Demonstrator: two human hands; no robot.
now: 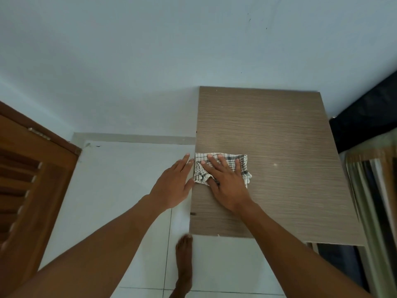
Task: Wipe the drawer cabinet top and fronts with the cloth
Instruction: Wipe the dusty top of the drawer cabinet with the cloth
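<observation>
Seen from the head camera, the right hand (227,181) lies flat, fingers straight and spread, pressing the checked cloth (241,163) onto the wood-grain cabinet top (279,125) by its left edge. The left hand (174,183), fingers straight and holding nothing, sits just left of the cloth. A pale blue wall (129,61) stands beyond both hands, with white floor tiles (107,190) and a louvred wooden door (25,168) further left.
</observation>
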